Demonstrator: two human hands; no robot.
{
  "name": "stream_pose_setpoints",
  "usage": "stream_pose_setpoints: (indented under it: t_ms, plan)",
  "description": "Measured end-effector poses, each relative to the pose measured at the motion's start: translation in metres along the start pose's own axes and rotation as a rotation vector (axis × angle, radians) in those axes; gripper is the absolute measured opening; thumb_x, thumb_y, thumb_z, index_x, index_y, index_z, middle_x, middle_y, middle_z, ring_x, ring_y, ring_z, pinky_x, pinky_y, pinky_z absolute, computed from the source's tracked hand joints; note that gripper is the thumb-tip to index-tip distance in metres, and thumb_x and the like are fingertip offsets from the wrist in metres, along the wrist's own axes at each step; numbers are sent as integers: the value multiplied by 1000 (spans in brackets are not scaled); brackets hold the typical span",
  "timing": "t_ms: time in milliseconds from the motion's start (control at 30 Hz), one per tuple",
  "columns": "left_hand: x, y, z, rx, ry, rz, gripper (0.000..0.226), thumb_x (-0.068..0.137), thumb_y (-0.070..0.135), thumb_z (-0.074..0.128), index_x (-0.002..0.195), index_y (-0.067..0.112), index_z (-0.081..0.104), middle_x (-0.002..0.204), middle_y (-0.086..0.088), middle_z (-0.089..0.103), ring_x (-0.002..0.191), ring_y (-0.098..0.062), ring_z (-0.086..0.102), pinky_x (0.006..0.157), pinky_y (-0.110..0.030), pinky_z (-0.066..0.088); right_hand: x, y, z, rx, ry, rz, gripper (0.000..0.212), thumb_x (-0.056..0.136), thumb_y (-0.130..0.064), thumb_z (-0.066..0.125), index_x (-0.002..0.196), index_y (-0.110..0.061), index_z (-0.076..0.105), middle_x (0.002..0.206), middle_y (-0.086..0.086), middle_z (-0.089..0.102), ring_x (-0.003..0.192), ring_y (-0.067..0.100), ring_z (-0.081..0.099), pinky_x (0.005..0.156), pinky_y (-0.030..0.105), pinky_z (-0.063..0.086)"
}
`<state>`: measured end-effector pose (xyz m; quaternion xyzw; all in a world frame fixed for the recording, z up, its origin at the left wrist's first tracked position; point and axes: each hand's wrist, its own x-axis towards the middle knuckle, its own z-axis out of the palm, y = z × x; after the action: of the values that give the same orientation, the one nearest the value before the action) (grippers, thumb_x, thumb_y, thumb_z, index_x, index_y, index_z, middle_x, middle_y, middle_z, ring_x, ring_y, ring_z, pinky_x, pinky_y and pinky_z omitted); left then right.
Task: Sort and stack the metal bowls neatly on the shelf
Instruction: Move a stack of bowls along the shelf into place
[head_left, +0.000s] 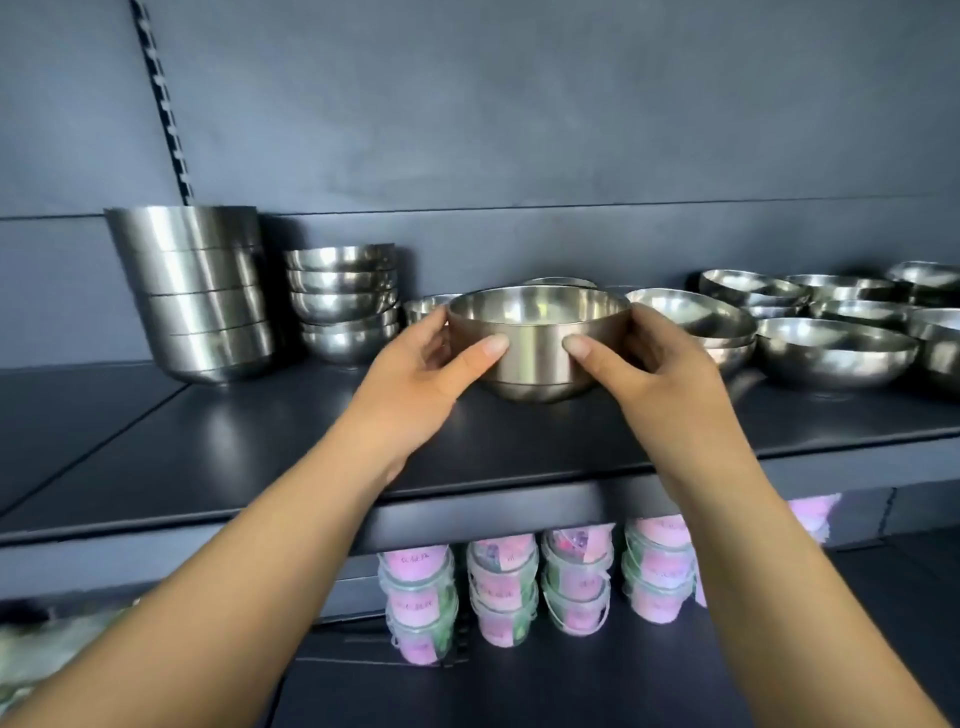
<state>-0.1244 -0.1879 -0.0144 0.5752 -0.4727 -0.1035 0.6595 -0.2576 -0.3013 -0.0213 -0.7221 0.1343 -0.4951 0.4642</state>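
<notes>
A steel bowl (537, 338) with straight sides sits at the middle of the dark shelf (260, 447). My left hand (431, 364) grips its left side with the thumb on the front wall. My right hand (649, 364) grips its right side the same way. Whether the bowl touches the shelf or hangs just above it, I cannot tell. At the far left stands a tall stack of straight-sided bowls (200, 291). Beside it is a shorter stack of round bowls (345, 301). Loose round bowls (831, 348) lie spread over the right part of the shelf.
Small bowls (423, 306) sit behind the held bowl, partly hidden by it. The shelf's back panel (519, 130) is dark and bare. On the lower shelf stand stacks of clear tubs with pink contents (501, 592).
</notes>
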Motion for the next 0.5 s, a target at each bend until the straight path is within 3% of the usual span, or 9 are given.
stream_pose_setpoints:
  t_ms: [133,267,333,500]
  plan:
    - [-1,32,-46,-2,145,133,47,63,36,67,108,25,61,104,18,69,102,7,59,86,-8,44,21,-34,42,135,-97,-123,35,73,-29,71,105,-21,62,105,-9,68,100,1,60,86,18,46]
    - [13,64,-97,102,241,283,16,80,21,63,95,26,62,86,25,71,88,10,63,73,-5,44,51,-68,99,322,-159,-193,20,76,-14,70,91,-23,61,91,-14,67,82,-10,61,70,5,44]
    - [22,73,-126,131,295,342,14,86,15,60,95,26,61,85,23,70,85,11,62,72,-5,44,66,-84,131,357,-178,-233,17,77,-11,69,88,-20,60,85,-14,65,74,-12,60,67,4,43]
    - [50,77,-199,287,390,389,27,91,27,54,114,14,59,108,2,64,100,-9,58,93,-20,44,104,-107,207,377,-238,-258,14,78,-15,69,84,-23,60,84,-17,64,73,-12,60,66,4,43]
